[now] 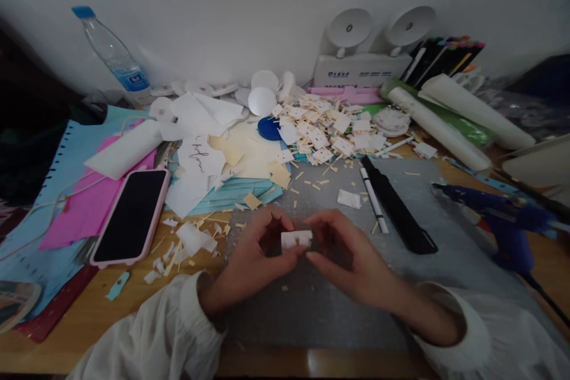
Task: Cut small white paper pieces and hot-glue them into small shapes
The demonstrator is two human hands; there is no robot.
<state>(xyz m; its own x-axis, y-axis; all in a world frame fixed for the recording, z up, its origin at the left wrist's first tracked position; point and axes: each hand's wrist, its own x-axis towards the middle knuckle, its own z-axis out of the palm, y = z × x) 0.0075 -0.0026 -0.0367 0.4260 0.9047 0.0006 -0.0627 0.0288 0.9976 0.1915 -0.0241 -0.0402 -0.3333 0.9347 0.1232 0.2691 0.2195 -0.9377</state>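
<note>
Hands, left [256,255] and right [342,252], each grip closed on one white paper piece [296,240].

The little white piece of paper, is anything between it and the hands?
No. The little white piece of paper is pinched straight between the fingertips of the left hand and the right hand, above the grey mat. Nothing visible sits between fingers and paper; the pen and scraps lie farther back.
</note>
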